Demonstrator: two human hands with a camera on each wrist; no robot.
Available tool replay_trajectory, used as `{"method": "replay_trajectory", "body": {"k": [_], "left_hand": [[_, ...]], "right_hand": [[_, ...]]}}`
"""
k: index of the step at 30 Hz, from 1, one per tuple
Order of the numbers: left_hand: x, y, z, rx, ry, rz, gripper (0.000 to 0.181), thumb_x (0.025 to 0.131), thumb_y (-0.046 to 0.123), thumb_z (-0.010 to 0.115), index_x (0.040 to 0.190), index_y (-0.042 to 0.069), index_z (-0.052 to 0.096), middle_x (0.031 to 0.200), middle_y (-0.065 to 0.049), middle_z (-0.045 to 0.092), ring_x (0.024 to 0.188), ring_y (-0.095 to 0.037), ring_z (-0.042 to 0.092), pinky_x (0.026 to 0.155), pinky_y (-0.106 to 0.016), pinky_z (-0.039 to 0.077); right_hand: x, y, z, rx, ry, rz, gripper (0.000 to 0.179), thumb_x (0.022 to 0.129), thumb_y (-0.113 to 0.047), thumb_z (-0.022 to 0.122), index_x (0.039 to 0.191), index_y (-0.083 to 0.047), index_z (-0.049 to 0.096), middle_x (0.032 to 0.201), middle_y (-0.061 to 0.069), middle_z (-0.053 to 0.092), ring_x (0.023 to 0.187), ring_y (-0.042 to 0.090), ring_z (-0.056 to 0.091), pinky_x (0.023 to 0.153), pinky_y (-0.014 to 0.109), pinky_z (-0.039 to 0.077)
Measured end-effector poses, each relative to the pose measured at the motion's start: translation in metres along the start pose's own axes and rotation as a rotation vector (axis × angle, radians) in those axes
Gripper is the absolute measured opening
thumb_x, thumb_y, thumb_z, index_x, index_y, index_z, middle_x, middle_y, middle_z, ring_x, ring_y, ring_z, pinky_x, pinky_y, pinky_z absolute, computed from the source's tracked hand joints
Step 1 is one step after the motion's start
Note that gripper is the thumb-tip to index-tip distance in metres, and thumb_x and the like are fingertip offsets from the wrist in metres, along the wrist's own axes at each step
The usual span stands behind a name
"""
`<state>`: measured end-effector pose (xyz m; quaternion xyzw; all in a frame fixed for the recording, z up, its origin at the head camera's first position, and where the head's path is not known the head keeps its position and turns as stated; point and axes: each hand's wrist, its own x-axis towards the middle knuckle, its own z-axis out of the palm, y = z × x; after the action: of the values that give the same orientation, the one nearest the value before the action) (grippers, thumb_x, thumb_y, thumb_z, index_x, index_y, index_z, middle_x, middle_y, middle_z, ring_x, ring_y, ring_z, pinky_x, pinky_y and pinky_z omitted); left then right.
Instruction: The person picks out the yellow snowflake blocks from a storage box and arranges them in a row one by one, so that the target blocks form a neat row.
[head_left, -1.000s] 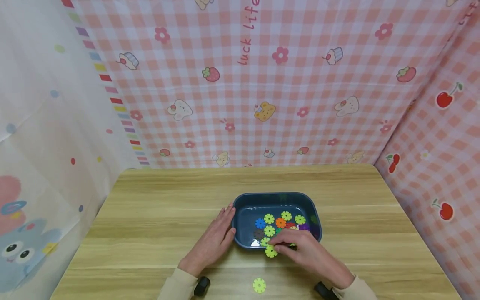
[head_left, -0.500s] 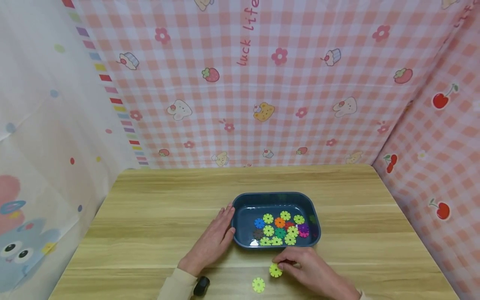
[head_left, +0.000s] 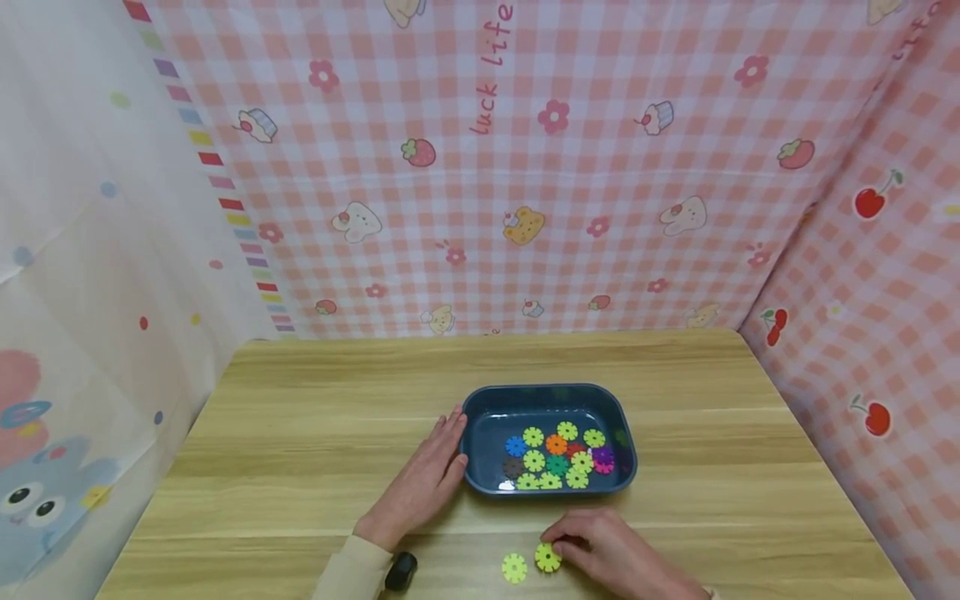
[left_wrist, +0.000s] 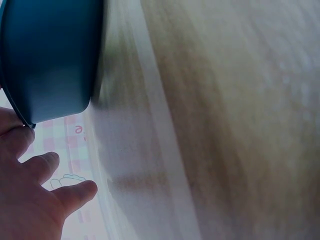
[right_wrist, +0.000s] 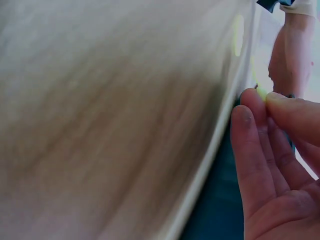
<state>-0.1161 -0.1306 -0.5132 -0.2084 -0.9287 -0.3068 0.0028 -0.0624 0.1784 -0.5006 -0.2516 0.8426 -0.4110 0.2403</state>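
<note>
A dark blue rectangular tray (head_left: 487,423) holds several toothed plastic discs, mostly yellow-green, with blue, orange, green, red, purple and dark ones among them. Against its left side rests my left hand (head_left: 420,485), its fingers extended; in the left wrist view a fingertip touches the rim of the tray (left_wrist: 55,60). My right hand (head_left: 611,546) pinches a yellow-green toothed disc (head_left: 543,564) between thumb and index finger, low over the table in front of the tray. The right wrist view shows that disc (right_wrist: 262,82) edge-on. Just left of it lies another yellow-green disc (head_left: 510,573).
The wood-grain table (head_left: 315,417) carries the tray right of its middle. Pink checked cloth (head_left: 480,183) hangs behind and on the right, a pale cloth (head_left: 112,250) on the left. A black device (head_left: 401,572) sits at my left wrist.
My right hand has brought the yellow-green disc from the tray's front rim toward me, down beside the one on the table. My left hand has stayed at the tray's left side.
</note>
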Motion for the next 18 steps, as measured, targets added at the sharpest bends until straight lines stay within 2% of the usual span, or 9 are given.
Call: {"method": "replay_trajectory", "body": {"k": [9,18], "left_hand": [[0.0009,-0.0015,0.0002,0.008,-0.008,0.005,0.058,0.111,0.026,0.046,0.163,0.005,0.029,0.171,-0.008,0.021,0.156,-0.034,0.023,0.124,-0.054,0.028],[0.0009,-0.0010,0.0002,0.007,-0.002,0.006,0.058,0.111,0.026,0.046,0.163,0.004,0.030,0.171,-0.008,0.022,0.156,-0.034,0.023,0.124,-0.055,0.028]], "right_hand": [[0.0058,0.0017,0.0052,0.006,-0.046,0.076,0.019,0.100,-0.020,0.070,0.118,-0.019,0.077,0.106,-0.017,0.070,0.089,0.002,0.061,0.086,0.017,0.055],[0.0083,-0.0002,0.0058,-0.025,-0.046,0.057,0.020,0.099,-0.019,0.071,0.119,-0.018,0.076,0.107,-0.015,0.070,0.089,0.002,0.060,0.087,0.017,0.055]]}}
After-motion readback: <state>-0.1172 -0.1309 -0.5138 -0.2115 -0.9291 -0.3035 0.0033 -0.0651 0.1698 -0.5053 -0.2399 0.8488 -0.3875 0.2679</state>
